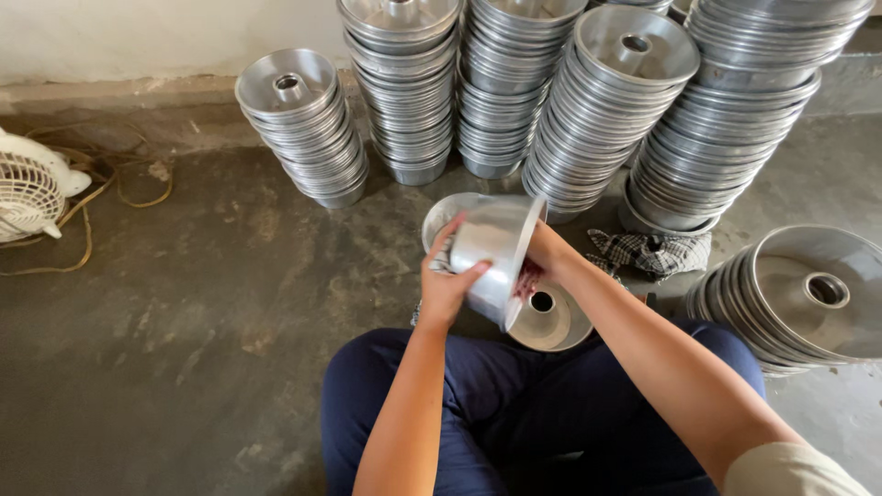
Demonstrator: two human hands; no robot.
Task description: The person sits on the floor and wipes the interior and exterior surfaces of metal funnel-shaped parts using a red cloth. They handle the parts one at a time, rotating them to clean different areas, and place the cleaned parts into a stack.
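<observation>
— Above the lap [514,404], what is held?

— A pan [496,255], plain metal, is gripped on its side between both hands, its open mouth turned toward the right. The left hand [447,287] is closed around the outer wall, thumb and fingers spread over the metal. The right hand [544,253] is set at the rim; how far its fingers are closed cannot be told, since they are hidden by the pan. Something reddish [527,278] is glimpsed under it, too hidden to be named.

— And below the pan?

— A second pan [549,321] is seen lying on the floor [184,294], just beneath, its centre tube facing up. Another rim [443,213] is partly covered behind the held one.

— What is crowded around?

— Five stacks of like pans are ranged along the wall [138,37]: a low stack [303,124] at the left, two tall stacks [404,87] [510,83] in the middle, a leaning stack [602,110] beside them, and a wide stack [735,110] at the right. A tipped stack [799,298] is laid on its side close to the right arm. A checked cloth [652,250] is bunched between that and the wide stack.

— Anything at the far left?

— A white fan [28,193] is stood well apart, with cords [101,193] looped on the floor beside it.
</observation>
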